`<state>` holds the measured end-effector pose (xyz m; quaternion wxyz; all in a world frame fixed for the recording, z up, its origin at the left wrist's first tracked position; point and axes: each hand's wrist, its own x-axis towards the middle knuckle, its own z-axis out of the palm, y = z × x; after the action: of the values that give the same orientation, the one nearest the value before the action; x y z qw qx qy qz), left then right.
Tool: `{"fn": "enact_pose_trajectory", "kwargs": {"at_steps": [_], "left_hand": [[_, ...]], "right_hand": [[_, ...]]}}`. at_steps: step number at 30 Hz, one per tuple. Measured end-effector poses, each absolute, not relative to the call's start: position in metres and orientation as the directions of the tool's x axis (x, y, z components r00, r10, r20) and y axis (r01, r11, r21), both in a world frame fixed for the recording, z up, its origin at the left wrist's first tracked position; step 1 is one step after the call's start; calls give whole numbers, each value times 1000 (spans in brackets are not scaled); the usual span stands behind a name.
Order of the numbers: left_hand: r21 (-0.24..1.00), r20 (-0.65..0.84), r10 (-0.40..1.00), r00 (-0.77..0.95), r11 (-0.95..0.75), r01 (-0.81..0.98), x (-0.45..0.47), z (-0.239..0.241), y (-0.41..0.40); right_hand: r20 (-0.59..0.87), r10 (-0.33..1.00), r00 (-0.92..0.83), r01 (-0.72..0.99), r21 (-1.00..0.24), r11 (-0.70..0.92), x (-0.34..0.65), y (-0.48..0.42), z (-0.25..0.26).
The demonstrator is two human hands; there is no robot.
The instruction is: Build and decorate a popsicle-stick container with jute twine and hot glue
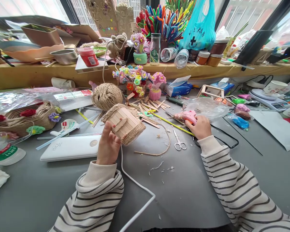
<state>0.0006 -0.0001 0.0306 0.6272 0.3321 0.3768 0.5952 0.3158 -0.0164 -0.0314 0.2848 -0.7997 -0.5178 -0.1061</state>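
My left hand point(108, 143) is closed around a small craft cup point(125, 124), tilted above the table. Twine is wound round the cup's ends, and a panel of wooden sticks with a short crosspiece and small red dots faces up. To the right, my right hand point(200, 127) grips a pink glue gun point(188, 116), its nozzle pointing left over the table. Small scissors point(179, 140) lie just below that hand. A loose length of twine point(168, 141) trails from near the cup across the table. Behind the cup sits a ball of twine point(107, 96).
Wooden sticks point(151, 104) are scattered beyond the hands, near yarn flower pots point(157, 84). A white power bank point(70, 149) and its cable point(137, 183) lie at left. Bottles, jars and pipe cleaners point(163, 24) crowd the shelf. A kitchen scale point(268, 98) stands far right.
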Motion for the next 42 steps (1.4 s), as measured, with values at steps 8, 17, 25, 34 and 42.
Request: {"fn": "enact_pose_trajectory", "kwargs": {"at_steps": [8, 17, 25, 34, 42], "left_hand": [[867, -60, 998, -2, 51, -496, 0, 25, 2], [902, -111, 992, -58, 76, -425, 2, 22, 2], [921, -138, 990, -20, 121, -370, 4, 22, -2], [942, -182, 983, -22, 168, -289, 5, 23, -4], [953, -209, 974, 87, 223, -206, 7, 24, -8]], "right_hand": [[596, 723, 349, 932, -303, -200, 308, -31, -11], [387, 777, -496, 693, -363, 623, 197, -57, 6], [230, 817, -529, 766, -283, 577, 179, -57, -1], [219, 760, -612, 433, -711, 554, 221, -65, 36], [379, 902, -208, 285, -858, 427, 237, -58, 50]]}}
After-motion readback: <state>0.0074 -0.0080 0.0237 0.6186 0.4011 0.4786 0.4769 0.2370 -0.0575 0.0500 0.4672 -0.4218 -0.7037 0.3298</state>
